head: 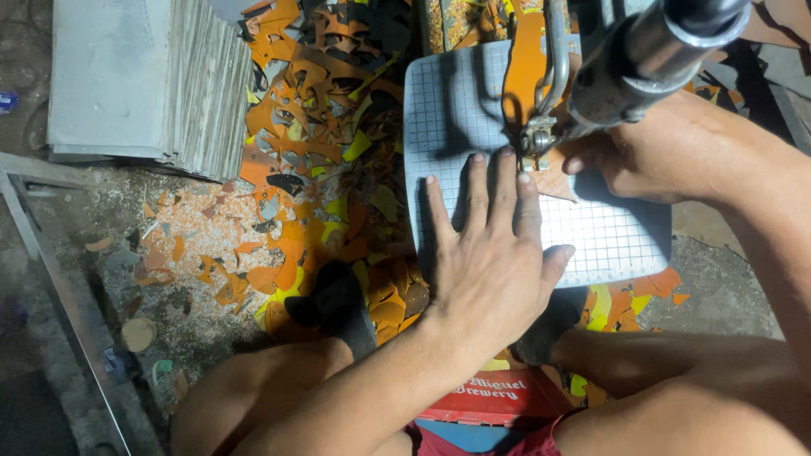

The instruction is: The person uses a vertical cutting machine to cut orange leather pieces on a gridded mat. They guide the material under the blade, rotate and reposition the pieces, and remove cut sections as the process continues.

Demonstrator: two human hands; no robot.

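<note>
My left hand [490,245] lies flat, fingers spread, on a grey gridded cutting mat [448,110]. Its fingertips press on a thin pale-brown piece of material [557,181] close to the foot of a metal machine head [541,139]. My right hand [667,148] rests on the mat's right side, behind the machine's dark cylinder [642,59], with its fingers touching the same brown piece. An orange strip [524,59] hangs down beside the machine's bent metal bar. Whether the right hand grips the piece is hidden by the cylinder.
Orange, yellow and dark offcuts [321,127] are heaped on the floor left of the mat. A stack of grey sheets [152,80] stands at the upper left. My feet in black slippers [334,304] and a red crate [498,397] sit below the mat. A metal frame [51,270] runs along the left.
</note>
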